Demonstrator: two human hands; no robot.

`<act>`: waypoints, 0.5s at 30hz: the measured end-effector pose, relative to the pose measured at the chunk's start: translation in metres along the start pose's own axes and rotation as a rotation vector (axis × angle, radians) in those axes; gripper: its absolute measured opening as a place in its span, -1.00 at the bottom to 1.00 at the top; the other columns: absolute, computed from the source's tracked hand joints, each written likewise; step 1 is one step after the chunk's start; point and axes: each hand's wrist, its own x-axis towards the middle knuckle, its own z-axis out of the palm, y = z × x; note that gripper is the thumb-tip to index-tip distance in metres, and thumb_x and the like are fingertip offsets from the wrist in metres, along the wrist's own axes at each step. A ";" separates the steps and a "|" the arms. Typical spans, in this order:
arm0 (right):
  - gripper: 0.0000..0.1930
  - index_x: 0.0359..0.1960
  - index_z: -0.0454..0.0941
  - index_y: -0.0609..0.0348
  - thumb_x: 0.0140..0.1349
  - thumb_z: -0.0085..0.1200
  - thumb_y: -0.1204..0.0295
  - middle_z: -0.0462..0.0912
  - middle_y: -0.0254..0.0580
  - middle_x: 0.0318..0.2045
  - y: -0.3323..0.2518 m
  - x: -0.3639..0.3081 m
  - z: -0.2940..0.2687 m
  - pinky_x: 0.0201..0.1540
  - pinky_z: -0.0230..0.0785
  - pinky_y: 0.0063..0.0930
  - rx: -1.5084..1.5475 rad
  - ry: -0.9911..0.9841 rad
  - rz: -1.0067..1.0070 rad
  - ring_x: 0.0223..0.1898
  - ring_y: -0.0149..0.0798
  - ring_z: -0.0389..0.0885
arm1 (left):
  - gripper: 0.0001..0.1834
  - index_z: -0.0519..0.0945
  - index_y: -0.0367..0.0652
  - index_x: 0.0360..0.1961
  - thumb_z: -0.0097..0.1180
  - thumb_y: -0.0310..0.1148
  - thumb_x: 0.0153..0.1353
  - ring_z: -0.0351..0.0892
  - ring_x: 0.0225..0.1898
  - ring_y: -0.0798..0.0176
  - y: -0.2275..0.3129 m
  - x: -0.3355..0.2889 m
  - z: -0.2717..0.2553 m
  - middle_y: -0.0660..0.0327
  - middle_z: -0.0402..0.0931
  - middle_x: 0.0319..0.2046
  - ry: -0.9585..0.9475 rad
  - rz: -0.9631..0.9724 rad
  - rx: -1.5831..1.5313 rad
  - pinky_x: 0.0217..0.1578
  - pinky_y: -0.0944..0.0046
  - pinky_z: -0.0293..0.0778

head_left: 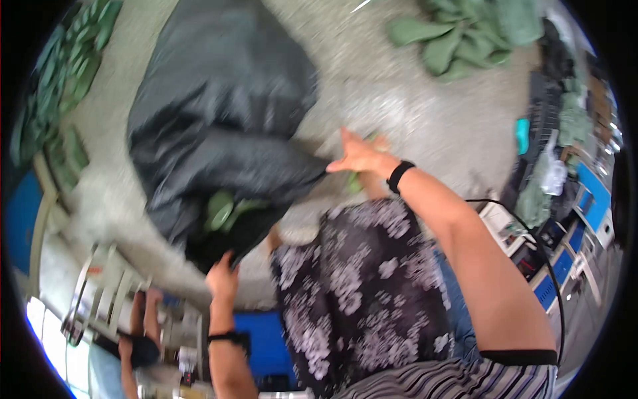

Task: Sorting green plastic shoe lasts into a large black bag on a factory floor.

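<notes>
A large dark grey sack (222, 100) lies on the floor in front of me, its mouth turned toward me. Green fabric pieces (222, 211) show inside the mouth. My left hand (222, 282) is closed round the near edge of that mouth. On the other side, my right hand (362, 158) has the corner of the rim at its thumb, and the rim is drawn out to a point there. The right hand's other fingers point away from the sack and partly hide one another. Both wrists wear black bands.
Green fabric piles lie at the far right (458, 36) and far left (73, 66). A dark floral cloth (362, 286) covers my lap. A black cable (548, 266) hangs at the right beside blue and white equipment (565, 266). At lower left, another person's legs (143, 316) are near a pale metal frame (109, 292).
</notes>
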 end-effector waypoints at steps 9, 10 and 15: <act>-0.79 -0.42 0.49 0.42 0.09 -0.07 0.46 0.53 0.33 -0.39 -0.024 0.056 0.096 -0.21 0.35 0.01 0.278 0.612 -0.058 -0.25 0.33 0.48 | -0.43 0.57 -0.01 -0.07 0.14 -0.61 -0.25 0.43 -0.20 0.02 0.042 -0.003 -0.005 0.10 0.46 -0.29 0.119 0.278 -0.074 -0.23 0.11 0.36; -0.79 -0.39 0.48 0.44 0.08 -0.08 0.47 0.52 0.35 -0.41 -0.020 0.055 0.099 -0.21 0.33 0.02 0.316 0.646 -0.031 -0.25 0.34 0.47 | -0.45 0.57 -0.03 -0.09 0.14 -0.62 -0.25 0.32 -0.06 -0.01 0.040 -0.005 -0.003 0.08 0.36 -0.13 0.095 0.243 -0.123 -0.11 0.11 0.28; -0.68 -0.41 0.50 0.50 0.05 0.04 0.35 0.53 0.39 -0.43 -0.020 0.023 0.111 -0.24 0.37 -0.10 0.526 0.478 0.143 -0.28 0.28 0.53 | -0.56 0.61 -0.01 -0.22 0.17 -0.54 -0.25 0.17 0.15 -0.08 0.040 -0.003 -0.020 0.00 0.24 0.07 0.368 0.268 0.112 0.07 -0.11 0.05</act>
